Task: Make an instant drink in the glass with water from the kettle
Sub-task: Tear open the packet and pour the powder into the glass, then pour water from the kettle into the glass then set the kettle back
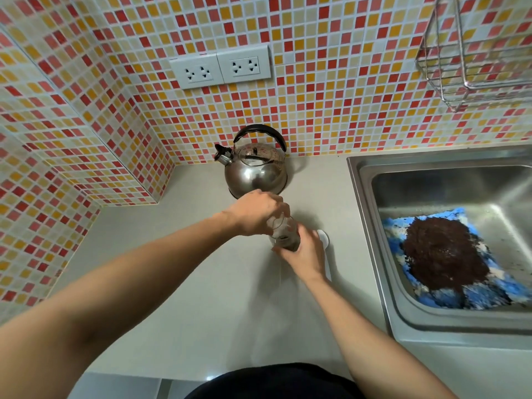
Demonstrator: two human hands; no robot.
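Fingers of right hand (306,253) wrap the glass (283,233) base, frame centre on tabletop (201,283); left hand (256,213) pinches over its rim, contents unclear. Kettle (254,165) stands just behind. Risk: glass tips if right grip slackens.

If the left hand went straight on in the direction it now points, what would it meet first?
The left hand reaches right and slightly away, fingers over the top of the glass, so it meets the glass at once. Beyond that lies bare counter, then probably the sink rim; depth is unclear.
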